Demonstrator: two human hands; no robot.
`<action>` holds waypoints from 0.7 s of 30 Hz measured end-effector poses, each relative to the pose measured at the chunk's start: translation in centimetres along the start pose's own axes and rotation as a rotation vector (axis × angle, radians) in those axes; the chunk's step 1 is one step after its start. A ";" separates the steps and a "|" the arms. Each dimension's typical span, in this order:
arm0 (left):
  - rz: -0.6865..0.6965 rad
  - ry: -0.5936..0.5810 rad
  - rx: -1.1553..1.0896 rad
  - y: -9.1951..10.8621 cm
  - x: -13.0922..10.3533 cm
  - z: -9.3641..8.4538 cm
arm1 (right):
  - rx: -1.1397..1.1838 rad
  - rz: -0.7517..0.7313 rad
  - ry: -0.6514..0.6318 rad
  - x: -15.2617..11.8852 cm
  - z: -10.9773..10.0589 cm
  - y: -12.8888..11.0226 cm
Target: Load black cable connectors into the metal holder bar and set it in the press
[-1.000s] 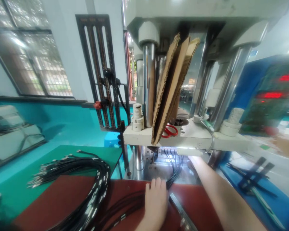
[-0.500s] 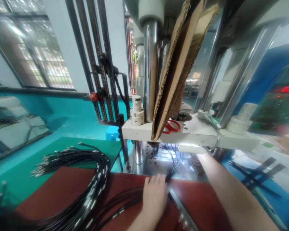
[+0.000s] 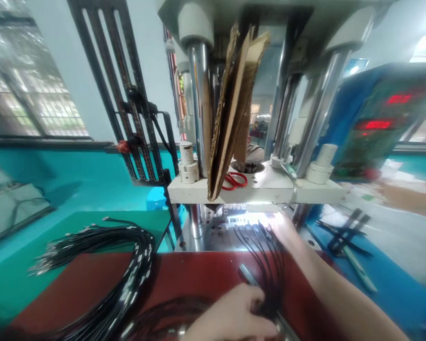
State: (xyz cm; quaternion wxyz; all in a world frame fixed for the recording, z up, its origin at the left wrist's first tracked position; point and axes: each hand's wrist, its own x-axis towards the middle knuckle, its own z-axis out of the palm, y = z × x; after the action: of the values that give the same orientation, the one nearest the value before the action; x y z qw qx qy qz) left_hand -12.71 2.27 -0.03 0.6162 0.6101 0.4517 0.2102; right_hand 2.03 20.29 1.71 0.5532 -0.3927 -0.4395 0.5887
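My left hand is low in the middle, over the red-brown table, with its fingers curled round a bunch of thin black cables; motion blurs the grip. These cables fan out from there to the lit metal bed of the press. Under and beside that hand lies a narrow metal bar, partly covered by it. Beneath the press's white plate, my right hand reaches in to the cables' far ends. Glare and blur hide its fingers.
A thick bundle of black cables with white labels curves over the left side. Above the bed, the white press plate carries folded cardboard and red-handled scissors. Dark tools lie on the blue surface at right.
My left hand has moved down and right, nearer me, over the metal bar. The cables at the press now spread apart toward my right hand. The view has shifted right.
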 end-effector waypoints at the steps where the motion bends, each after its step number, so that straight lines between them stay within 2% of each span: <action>1: -0.007 -0.109 -0.199 0.1 -0.1 0.6 | 0.014 0.020 0.008 -1.3 -0.3 0.1; 3: 0.016 -0.233 -0.551 0.4 -0.1 2.1 | 0.047 0.040 0.018 -4.2 -0.6 0.1; 5: 0.069 -0.280 -0.828 0.8 0.2 3.8 | 0.087 0.035 0.032 -7.0 -0.6 -0.2; 7: 0.082 -0.239 -1.006 1.2 0.6 5.4 | 0.122 0.018 0.055 -9.2 -0.6 -0.7; 9: 0.057 -0.134 -1.080 1.6 1.0 6.7 | 0.144 -0.010 0.087 -10.6 -0.9 -1.2; 12: -0.014 -0.078 -1.083 2.0 1.0 8.1 | 0.155 -0.053 0.162 -11.5 -2.4 -1.8; 18: 0.027 -0.198 -0.569 1.1 -0.4 11.2 | 0.094 0.013 0.303 -12.2 -8.3 -2.8; 21: 0.008 -0.233 -0.578 0.3 -0.1 12.1 | 0.059 -0.018 0.357 -13.3 -11.4 -2.6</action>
State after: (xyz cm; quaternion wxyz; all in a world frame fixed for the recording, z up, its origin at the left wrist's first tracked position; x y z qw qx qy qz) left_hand -2.86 -4.55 -1.58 0.8109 0.4313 0.2971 0.2610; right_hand 14.67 8.03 0.37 0.6390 -0.4706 -0.3205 0.5172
